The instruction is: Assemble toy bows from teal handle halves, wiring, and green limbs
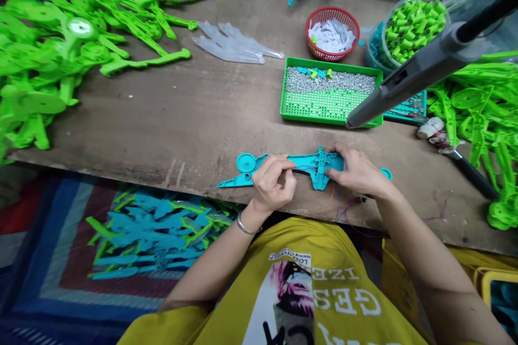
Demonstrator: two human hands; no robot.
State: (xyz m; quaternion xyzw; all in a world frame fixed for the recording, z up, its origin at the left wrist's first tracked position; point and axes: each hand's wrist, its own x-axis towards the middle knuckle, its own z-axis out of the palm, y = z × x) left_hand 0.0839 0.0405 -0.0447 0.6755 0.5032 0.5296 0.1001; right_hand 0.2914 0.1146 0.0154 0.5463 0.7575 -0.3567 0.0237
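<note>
Right hand (356,171), teal piece (306,161), long, narrow

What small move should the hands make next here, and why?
Probably the left hand should tuck the thin wires against the turquoise plastic shell: that hand appears to pinch them, they stretch over the shell, and the right hand steadies it.

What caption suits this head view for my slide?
Left hand pinches thin wires over a teal part; right hand holds it.
</note>
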